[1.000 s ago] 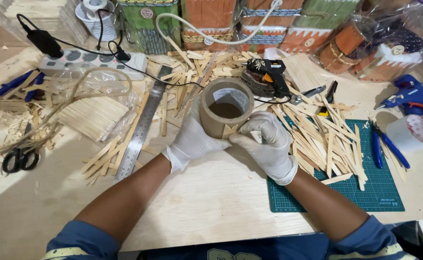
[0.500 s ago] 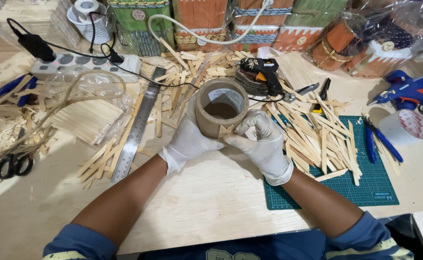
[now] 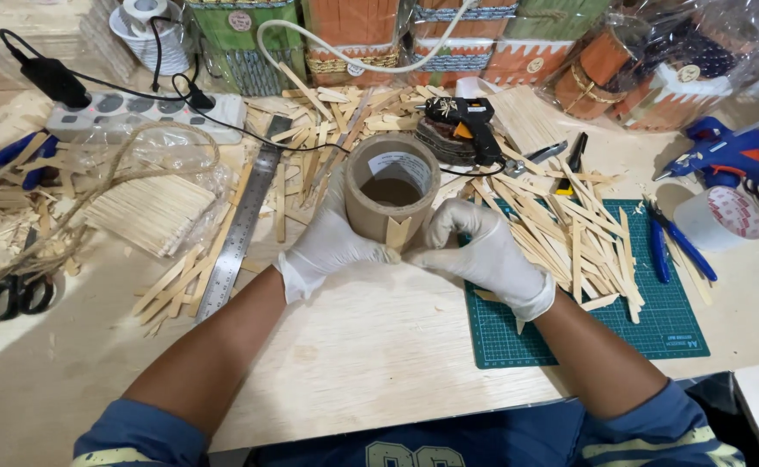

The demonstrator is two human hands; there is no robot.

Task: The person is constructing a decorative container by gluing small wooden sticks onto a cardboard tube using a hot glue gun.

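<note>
Left hand: the left hand [image 3: 332,246], in a white glove, is curled around the left side of the cardboard tube [image 3: 391,197], with the thumb near the wooden stick [image 3: 397,232].
Right hand: the right hand [image 3: 481,252], also gloved, presses its fingertips beside the same stick from the right.
Tube place: it stands upright in the middle of the wooden table [image 3: 371,346], between both hands.
Risk of slip: the stick may slide or sit crooked, I judge, if one thumb presses harder than the other.
Risk of cable: the black glue gun [image 3: 466,121] lies just behind the tube; its cord could catch a wrist.
Label inside tube: a white paper patch on the far inner wall.
Far packages: decorated boxes [image 3: 353,35] in green and orange, with small round tags.
Right side: a white round lid [image 3: 725,216] with a red pattern, near the blue glue gun [image 3: 725,156].
</note>
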